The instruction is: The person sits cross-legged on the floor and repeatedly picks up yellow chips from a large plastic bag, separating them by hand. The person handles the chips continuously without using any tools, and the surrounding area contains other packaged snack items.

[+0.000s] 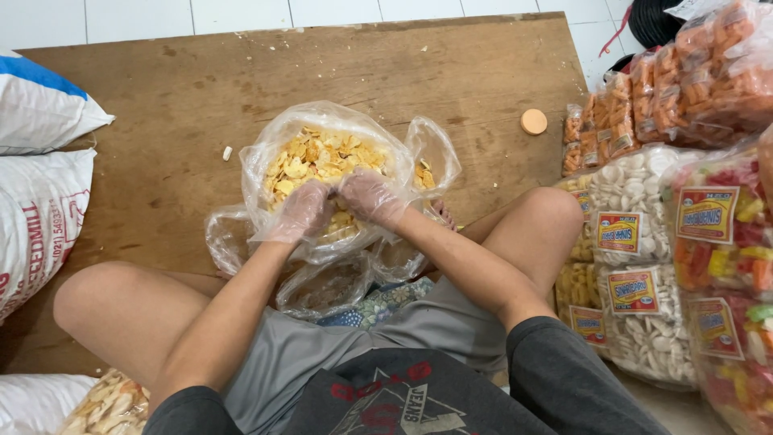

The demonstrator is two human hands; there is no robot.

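Resting inside the clear bag [266, 153], gloved left hand [302, 211] and right hand [370, 196] curl half-closed onto yellow chips [318, 157].

Fingertips of left hand [302, 211] and right hand [370, 196] buried in yellow chips [318, 157], so grip can't be made out. Thin plastic gloves blur finger outlines too. Lower part of clear bag [326, 133] hidden behind both wrists. Small bag [326, 286] near lap: contents too murky to tell. White sacks [40, 193] cut off at left edge. Packed snack bags [708, 234] run off right edge. Black coil [654, 20] top right, mostly cropped. Bottom-left chip bag [109, 403] cut by frame.
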